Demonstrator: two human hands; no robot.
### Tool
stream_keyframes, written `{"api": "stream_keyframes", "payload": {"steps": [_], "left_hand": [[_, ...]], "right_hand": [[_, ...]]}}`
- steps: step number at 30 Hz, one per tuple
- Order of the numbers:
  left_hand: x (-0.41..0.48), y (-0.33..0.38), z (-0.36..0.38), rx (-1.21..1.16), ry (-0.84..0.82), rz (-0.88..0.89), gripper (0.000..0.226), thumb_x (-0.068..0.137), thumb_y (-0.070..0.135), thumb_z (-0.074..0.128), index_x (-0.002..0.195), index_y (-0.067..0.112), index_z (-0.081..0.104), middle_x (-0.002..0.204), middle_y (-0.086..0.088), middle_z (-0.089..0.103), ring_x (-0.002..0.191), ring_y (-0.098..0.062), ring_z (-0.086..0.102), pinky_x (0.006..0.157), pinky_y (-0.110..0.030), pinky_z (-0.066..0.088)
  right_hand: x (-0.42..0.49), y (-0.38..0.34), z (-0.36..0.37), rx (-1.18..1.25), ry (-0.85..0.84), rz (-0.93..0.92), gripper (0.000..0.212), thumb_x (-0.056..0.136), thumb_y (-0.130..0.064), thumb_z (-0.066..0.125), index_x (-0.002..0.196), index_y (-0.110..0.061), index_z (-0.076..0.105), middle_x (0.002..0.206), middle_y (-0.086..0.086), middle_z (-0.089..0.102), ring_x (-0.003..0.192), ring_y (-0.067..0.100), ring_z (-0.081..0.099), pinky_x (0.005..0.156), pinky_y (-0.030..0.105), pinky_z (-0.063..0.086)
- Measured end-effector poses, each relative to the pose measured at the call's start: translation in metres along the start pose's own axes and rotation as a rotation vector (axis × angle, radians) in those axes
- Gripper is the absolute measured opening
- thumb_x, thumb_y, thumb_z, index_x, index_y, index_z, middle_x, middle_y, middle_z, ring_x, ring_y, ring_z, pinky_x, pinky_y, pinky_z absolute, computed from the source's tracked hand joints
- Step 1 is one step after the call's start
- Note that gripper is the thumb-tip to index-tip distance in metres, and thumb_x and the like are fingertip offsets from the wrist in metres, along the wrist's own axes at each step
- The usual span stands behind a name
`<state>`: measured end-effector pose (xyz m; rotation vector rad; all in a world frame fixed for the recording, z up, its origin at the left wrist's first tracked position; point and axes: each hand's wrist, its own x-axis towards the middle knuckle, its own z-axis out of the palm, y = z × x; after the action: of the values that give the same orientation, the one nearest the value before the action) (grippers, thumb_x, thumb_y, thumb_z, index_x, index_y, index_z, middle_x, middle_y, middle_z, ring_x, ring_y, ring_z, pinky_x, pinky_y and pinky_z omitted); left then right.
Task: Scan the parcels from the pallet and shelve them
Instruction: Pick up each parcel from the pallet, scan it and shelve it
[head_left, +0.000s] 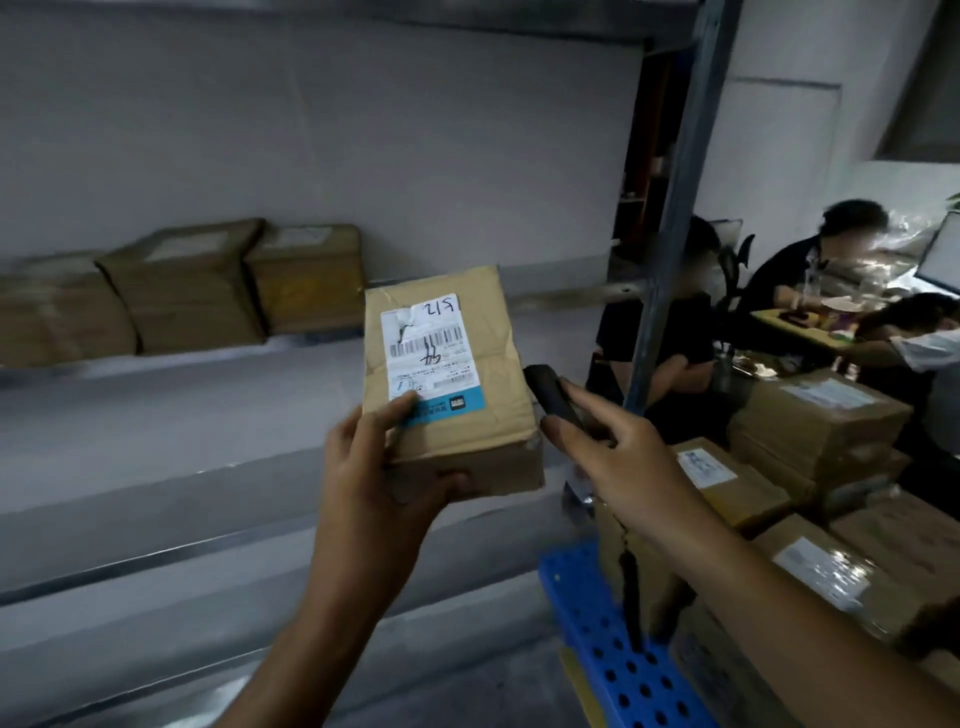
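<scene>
My left hand (376, 467) grips a brown cardboard parcel (488, 364) by its lower left corner, thumb on the white and blue shipping label (428, 353), which faces me. My right hand (618, 447) holds a black handheld scanner (550, 397) just right of the parcel, its tip pointing up toward the label side. The parcel is held in front of a grey metal shelf (208, 415). Three brown parcels (192, 291) lean in a row at the back left of that shelf.
A blue perforated pallet (597, 623) lies at lower right, stacked with several taped brown parcels (821, 415). A blue shelf upright (675, 208) rises right of centre. Behind it, people sit at a desk (800, 322). Lower shelf boards run across the lower left.
</scene>
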<state>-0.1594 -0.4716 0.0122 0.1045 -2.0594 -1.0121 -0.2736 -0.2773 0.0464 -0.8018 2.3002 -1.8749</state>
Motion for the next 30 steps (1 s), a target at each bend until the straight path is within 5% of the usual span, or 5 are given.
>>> {"api": "stream_keyframes", "payload": {"steps": [4,13,21,24,30], "left_hand": [[0.043,-0.022,-0.003,0.082,0.018,-0.015,0.081,0.073,0.013,0.090,0.133,0.045,0.044,0.142,-0.001,0.044,0.119,0.023,0.041,0.087,0.005,0.038],[0.157,-0.077,0.024,0.087,-0.040,-0.029,0.077,0.080,0.027,0.086,0.140,0.050,0.042,0.153,0.007,0.035,0.132,-0.009,0.044,0.086,0.007,0.037],[0.208,-0.100,0.050,0.207,0.127,-0.115,0.080,0.078,0.030,0.086,0.143,0.047,0.041,0.158,0.012,0.016,0.148,-0.027,0.027,0.116,-0.051,0.041],[0.214,-0.111,0.061,0.506,0.297,0.096,0.078,0.082,0.025,0.077,0.150,0.036,0.042,0.167,-0.008,0.013,0.154,-0.037,0.008,0.120,-0.059,0.022],[0.219,-0.159,0.088,0.850,0.034,0.418,0.089,0.088,0.052,0.069,0.162,0.030,0.025,0.171,-0.011,0.009,0.157,-0.040,-0.005,0.126,-0.058,0.004]], "right_hand": [[0.052,0.003,0.020,0.055,-0.001,-0.035,0.033,0.089,-0.038,0.068,0.105,-0.064,0.055,0.081,-0.045,0.063,0.080,-0.020,0.060,0.058,0.002,0.042],[0.159,0.011,0.038,0.020,0.126,0.025,0.034,0.062,-0.077,0.060,0.095,-0.079,0.055,0.081,-0.022,0.071,0.065,0.000,0.064,0.053,0.016,0.044],[0.242,0.028,0.056,0.080,0.147,0.138,0.043,0.081,-0.058,0.067,0.123,-0.052,0.061,0.101,0.005,0.071,0.070,0.019,0.064,0.051,0.029,0.042],[0.260,0.036,0.066,0.061,0.119,0.131,0.054,0.082,-0.061,0.067,0.133,-0.045,0.059,0.095,-0.001,0.069,0.070,0.017,0.063,0.048,0.026,0.041],[0.294,0.035,0.072,0.034,0.146,0.102,0.046,0.085,-0.056,0.067,0.129,-0.046,0.060,0.081,-0.018,0.065,0.070,0.002,0.059,0.051,0.019,0.042]]}}
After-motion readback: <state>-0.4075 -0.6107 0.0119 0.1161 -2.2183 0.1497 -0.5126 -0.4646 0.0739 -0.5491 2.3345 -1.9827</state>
